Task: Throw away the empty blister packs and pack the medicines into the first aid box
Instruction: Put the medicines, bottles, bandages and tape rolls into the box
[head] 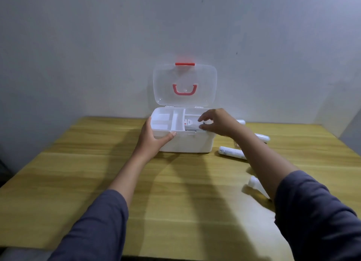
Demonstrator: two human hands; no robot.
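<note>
A white first aid box [187, 143] stands open at the far side of the table, its clear lid [184, 73] with a red handle leaning back against the wall. A white divided tray [168, 122] fills its left part. My left hand [152, 137] grips the box's front left corner, thumb on the rim. My right hand [216, 122] is over the box's right part, fingers pinched on a white medicine pack [192, 124] lying inside. Several white tubes lie right of the box: one with dark print [232, 152], one at the near right [256, 185], two farther back [262, 136].
The wooden table [97, 172] ends at a front edge near my sleeves. A plain grey wall [97, 45] stands right behind the box. My right forearm crosses above the tubes and hides parts of them.
</note>
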